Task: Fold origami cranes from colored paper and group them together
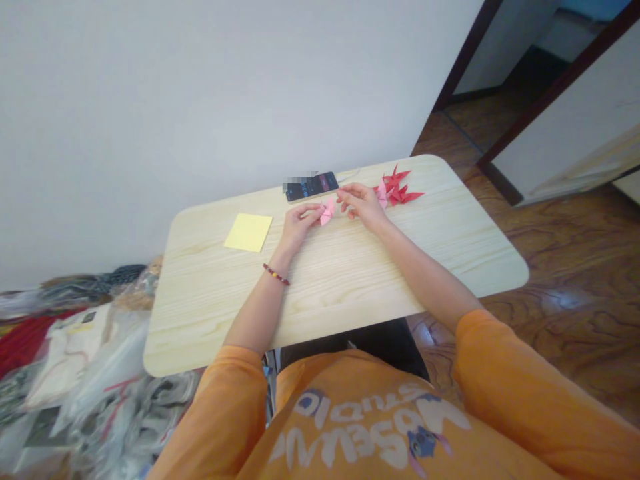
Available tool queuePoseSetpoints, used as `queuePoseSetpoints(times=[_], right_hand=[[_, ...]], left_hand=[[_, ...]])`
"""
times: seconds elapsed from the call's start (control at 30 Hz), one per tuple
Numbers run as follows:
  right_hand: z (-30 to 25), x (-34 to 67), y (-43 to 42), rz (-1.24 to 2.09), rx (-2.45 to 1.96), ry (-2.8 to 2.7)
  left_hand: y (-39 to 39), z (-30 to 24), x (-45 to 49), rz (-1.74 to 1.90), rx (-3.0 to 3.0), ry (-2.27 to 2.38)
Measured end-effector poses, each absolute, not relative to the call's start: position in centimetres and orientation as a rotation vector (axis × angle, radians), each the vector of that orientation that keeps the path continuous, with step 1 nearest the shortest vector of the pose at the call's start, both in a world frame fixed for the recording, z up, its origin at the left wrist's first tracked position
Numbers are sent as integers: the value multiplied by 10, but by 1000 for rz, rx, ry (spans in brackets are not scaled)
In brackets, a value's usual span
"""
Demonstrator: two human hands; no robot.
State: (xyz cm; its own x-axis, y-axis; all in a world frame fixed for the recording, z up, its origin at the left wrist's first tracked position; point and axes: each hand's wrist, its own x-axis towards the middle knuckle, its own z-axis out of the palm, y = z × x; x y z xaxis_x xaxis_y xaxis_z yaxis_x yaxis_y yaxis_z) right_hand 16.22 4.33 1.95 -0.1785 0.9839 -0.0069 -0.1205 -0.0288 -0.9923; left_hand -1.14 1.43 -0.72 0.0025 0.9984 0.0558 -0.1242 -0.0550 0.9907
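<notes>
Here, left hand [300, 223] pinches pink paper [327, 212]; right hand [363, 203] grip unclear. Phone [311, 186] behind, red cranes [399, 189] right, yellow sheet [249, 233] left.

Matt pale wood table [350, 280], pink paper fold [327, 211], glossy phone [311, 186].

phone [311, 186], yellow paper [249, 232], red cranes [399, 189]

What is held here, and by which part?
The left hand pinches the small pink folded paper piece at its left edge. The right hand sits by its right side; whether it grips cannot be told.
</notes>
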Motion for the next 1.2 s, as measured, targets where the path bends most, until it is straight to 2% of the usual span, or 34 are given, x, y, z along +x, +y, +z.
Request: queuePoseSetpoints(times=[0.13,0.4,0.63,0.73,1.0,1.2], right_hand=[[16,162,43,1594,-1034,-1246],[17,159,42,1419,-1058,-1197],[14,157,40,1462,-1102,-1221],[15,159,41,1571,-1052,-1127],[27,161,42,2107,-922,-621],[26,161,43,2191,-883,-495]], left_hand=[[14,-8,-12,1222,1195,1011],[14,-8,-12,1338,1138,1135],[10,-7,-13,1367,1152,1161],[12,-6,-14,1357,1108,1130],[18,-6,-18,1314,1076,977],[15,-2,-15,1319,900,946]])
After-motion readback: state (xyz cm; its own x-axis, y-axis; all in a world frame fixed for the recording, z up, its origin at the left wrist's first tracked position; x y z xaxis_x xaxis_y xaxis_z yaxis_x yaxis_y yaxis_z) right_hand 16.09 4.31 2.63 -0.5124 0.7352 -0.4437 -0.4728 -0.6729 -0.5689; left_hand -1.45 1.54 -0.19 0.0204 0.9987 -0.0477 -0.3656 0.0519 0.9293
